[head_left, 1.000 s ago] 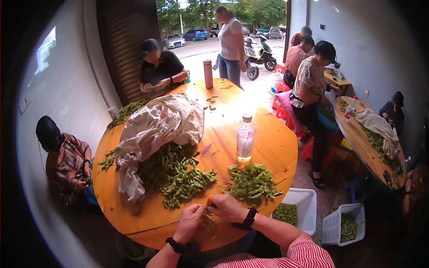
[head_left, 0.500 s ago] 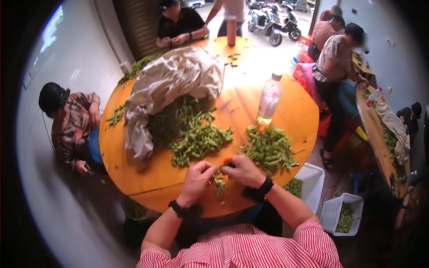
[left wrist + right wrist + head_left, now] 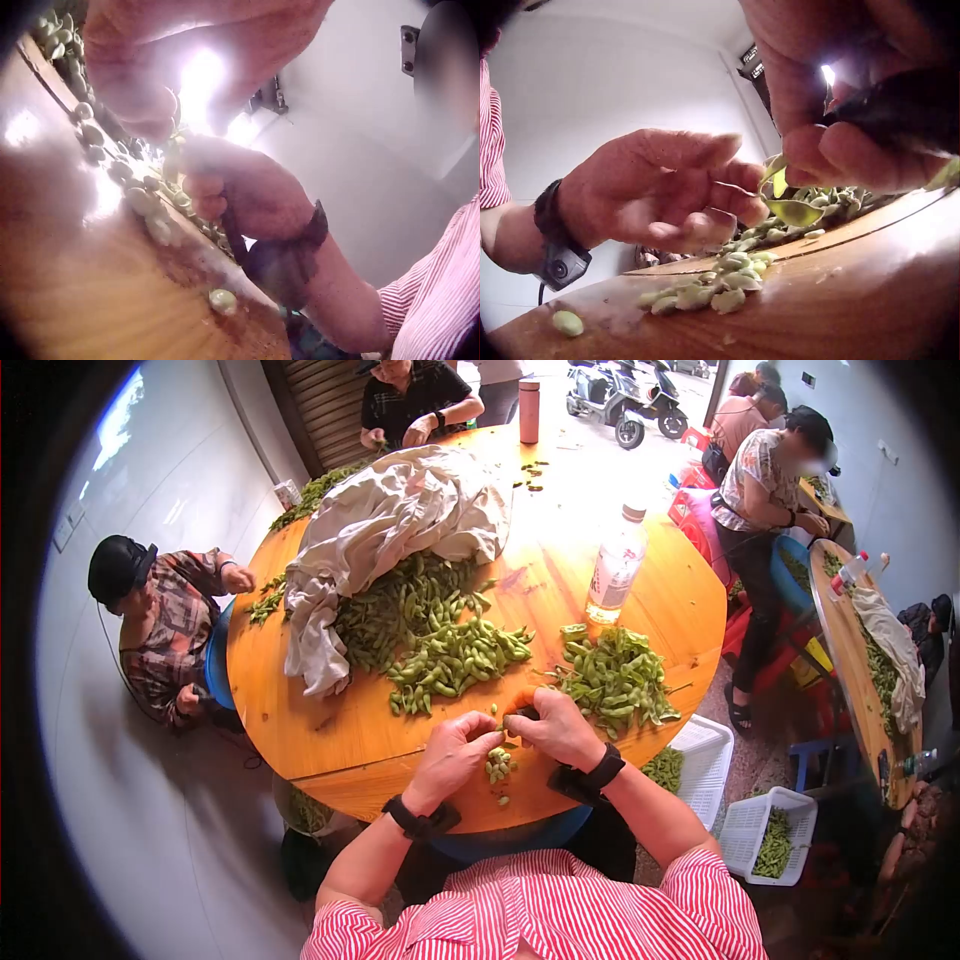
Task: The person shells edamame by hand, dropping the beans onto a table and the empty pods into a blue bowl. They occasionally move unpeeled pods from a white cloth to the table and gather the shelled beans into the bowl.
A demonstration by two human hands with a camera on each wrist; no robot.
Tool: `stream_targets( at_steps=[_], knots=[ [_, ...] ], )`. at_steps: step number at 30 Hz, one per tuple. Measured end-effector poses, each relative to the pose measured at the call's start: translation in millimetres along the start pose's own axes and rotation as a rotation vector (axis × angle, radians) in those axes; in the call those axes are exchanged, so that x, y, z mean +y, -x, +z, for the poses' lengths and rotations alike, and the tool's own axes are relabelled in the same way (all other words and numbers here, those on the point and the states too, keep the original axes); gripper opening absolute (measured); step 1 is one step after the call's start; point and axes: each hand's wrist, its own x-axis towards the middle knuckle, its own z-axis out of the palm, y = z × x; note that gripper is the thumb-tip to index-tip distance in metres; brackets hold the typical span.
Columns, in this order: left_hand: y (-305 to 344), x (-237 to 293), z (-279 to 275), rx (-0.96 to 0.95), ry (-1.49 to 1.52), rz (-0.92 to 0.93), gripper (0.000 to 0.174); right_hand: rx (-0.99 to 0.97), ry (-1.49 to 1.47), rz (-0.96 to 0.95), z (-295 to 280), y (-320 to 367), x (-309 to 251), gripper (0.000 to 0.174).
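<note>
A green pod [image 3: 795,213] hangs open between the two hands, which almost meet above the table. Fingertips of the right hand [image 3: 555,730] pinch its upper end; that hand [image 3: 855,105] also holds a dark object [image 3: 900,109], partly hidden. The left hand [image 3: 452,758] has its thumb and bent fingers at the pod's other end, contact partly unclear; its palm faces the right wrist view [image 3: 660,187]. Shelled beans [image 3: 498,764] lie below the hands, one bean [image 3: 568,323] apart. Beyond are a large pod pile [image 3: 455,660] and a smaller pile [image 3: 620,680] at right.
On the round table [image 3: 350,760] stand a clear bottle [image 3: 616,570] and a pink flask [image 3: 529,412]; a white cloth [image 3: 400,510] covers part of the pods. White baskets [image 3: 735,840] sit on the floor at right. One person [image 3: 165,630] sits left, another [image 3: 415,405] across.
The head view has tipped down, then shifted slightly. Both hands stay close together. An orange thing at the right fingers earlier is not seen now; a dark one shows there.
</note>
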Motion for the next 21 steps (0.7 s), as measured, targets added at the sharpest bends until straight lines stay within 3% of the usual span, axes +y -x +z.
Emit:
stream_targets(
  at_steps=[4,6,12,21],
  knots=[
    [2,8,-3,-0.083,0.278,-0.207,0.014,0.039,0.073,0.014,-5,1,-5,0.017],
    [1,9,-5,-0.001,0.423,-0.275,0.011,0.143,0.066,-0.018,-8,2,-2,0.026],
    [3,6,-9,-0.015,0.469,-0.256,0.013,-0.024,0.247,-0.05,-4,13,2,0.024],
    [6,6,-7,-0.101,0.523,-0.245,0.016,0.001,0.252,-0.096,1,12,-2,0.021]
  ],
)
